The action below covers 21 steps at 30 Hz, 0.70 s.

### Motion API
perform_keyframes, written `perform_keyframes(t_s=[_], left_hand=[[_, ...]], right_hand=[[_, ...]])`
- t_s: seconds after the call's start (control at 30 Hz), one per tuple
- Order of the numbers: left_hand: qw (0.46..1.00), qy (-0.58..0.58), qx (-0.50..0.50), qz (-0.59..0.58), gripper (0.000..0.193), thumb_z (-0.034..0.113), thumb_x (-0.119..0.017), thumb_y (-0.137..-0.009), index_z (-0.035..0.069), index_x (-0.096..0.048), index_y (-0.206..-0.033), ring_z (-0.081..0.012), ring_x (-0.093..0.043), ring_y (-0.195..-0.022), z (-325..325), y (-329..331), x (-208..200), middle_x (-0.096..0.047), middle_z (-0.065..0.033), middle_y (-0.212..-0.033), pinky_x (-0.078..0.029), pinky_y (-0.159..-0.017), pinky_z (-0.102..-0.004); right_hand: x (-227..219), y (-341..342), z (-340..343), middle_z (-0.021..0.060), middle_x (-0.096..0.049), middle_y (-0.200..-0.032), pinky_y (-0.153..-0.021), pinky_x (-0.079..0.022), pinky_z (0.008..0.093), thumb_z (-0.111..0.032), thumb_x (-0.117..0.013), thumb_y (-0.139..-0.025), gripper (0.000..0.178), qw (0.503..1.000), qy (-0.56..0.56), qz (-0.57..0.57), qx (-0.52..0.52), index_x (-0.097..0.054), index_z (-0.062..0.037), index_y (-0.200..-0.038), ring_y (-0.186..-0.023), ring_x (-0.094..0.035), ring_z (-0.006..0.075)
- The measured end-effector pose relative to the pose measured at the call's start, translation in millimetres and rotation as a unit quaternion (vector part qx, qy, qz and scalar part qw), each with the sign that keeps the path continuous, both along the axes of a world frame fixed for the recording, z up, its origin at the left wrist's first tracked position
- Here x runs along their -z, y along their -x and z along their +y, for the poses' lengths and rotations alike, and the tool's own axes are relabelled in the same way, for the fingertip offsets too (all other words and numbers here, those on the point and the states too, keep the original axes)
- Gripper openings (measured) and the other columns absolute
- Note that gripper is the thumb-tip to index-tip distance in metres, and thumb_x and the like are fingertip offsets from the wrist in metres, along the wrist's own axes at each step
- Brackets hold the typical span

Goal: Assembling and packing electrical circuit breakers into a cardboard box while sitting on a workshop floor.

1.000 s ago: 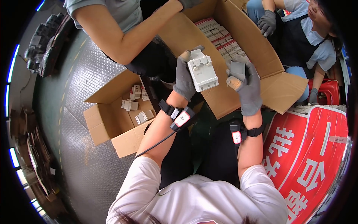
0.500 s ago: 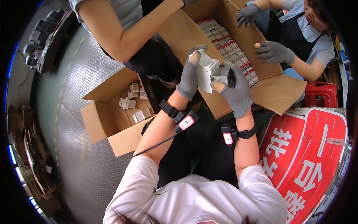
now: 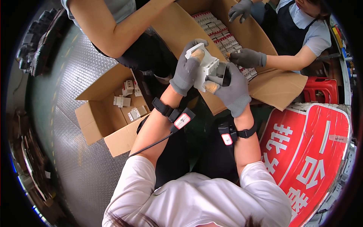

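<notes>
My left hand [image 3: 186,72], in a grey glove with the thumb tip uncovered, grips a white plastic housing [image 3: 200,72] by its side. My right hand [image 3: 235,90], gloved the same way, holds a grey box-shaped part [image 3: 218,75] against the housing's right side. The two pieces touch; whether they are joined I cannot tell. Both hands are closed, held before the large carton [image 3: 172,28]. Inside that carton lie rows of white and red circuit breakers [image 3: 213,30]. A co-worker's gloved hand [image 3: 247,58] reaches over them.
At the left stands a smaller open carton [image 3: 89,121] with several white modules [image 3: 121,101] inside. Another person's bare arm [image 3: 113,34] extends across the upper left. A red sign board [image 3: 302,151] lies at the right, below a red plastic stool [image 3: 321,89]. The floor [image 3: 75,166] is patterned metal.
My hands and the pieces appear slightly farther left, the white housing turned a little. The right co-worker's lower hand has moved left, down over the breakers in the large carton.
</notes>
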State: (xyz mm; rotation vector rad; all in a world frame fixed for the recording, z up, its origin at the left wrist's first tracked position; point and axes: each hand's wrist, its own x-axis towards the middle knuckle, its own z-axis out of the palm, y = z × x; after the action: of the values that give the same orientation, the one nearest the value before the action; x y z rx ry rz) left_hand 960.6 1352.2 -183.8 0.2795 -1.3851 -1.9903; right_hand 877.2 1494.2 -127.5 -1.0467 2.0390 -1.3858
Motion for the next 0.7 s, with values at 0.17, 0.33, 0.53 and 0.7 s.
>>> perform_keyframes(t_s=[0.17,0.33,0.53,0.7], left_hand=[[1.0,0.005,0.01,-0.015,0.042,0.027,-0.05,-0.096,0.002,-0.053,-0.13,-0.0139,-0.055,-0.102,-0.5,0.5,2.4,-0.058,-0.0072,-0.113,-0.046,-0.091,-0.0283],[0.999,-0.008,0.029,-0.011,0.042,0.026,-0.051,-0.096,0.002,-0.054,-0.13,-0.0141,-0.056,-0.101,0.7,2.5,4.1,-0.059,-0.007,-0.111,-0.047,-0.09,-0.0284],[0.989,-0.129,0.07,-0.02,0.047,0.032,-0.051,-0.097,0.001,-0.053,-0.131,-0.0192,-0.063,-0.104,1.2,5.0,3.9,-0.061,-0.0096,-0.116,-0.052,-0.092,-0.0325],[0.967,-0.25,0.051,-0.004,0.045,0.037,-0.05,-0.099,0.003,-0.054,-0.129,-0.022,-0.067,-0.098,-3.3,12.0,2.7,-0.063,-0.0102,-0.107,-0.057,-0.087,-0.0353]], right_hand=[[-1.3,-6.9,0.5,0.008,-0.072,-0.098,-0.083,-0.055,0.0301,-0.02,-0.09,-0.069,0.052,0.998,-0.033,0.051,0.031,-0.064,0.0014,-0.109,-0.09,-0.067,0.0126],[-2.8,-12.3,0.1,0.0095,-0.073,-0.092,-0.078,-0.056,0.0311,-0.023,-0.091,-0.066,0.052,0.995,-0.052,0.05,0.063,-0.065,0.0016,-0.105,-0.084,-0.069,0.0144],[-0.5,-15.1,0.9,0.0099,-0.073,-0.088,-0.072,-0.055,0.0305,-0.031,-0.092,-0.066,0.055,0.987,-0.061,0.109,0.098,-0.067,0.0005,-0.104,-0.08,-0.07,0.0151],[7.0,-3.6,-3.9,0.0119,-0.066,-0.114,-0.085,-0.054,0.0283,-0.028,-0.088,-0.075,0.072,0.993,0.019,-0.113,0.02,-0.052,0.0012,-0.13,-0.099,-0.066,0.0136]])
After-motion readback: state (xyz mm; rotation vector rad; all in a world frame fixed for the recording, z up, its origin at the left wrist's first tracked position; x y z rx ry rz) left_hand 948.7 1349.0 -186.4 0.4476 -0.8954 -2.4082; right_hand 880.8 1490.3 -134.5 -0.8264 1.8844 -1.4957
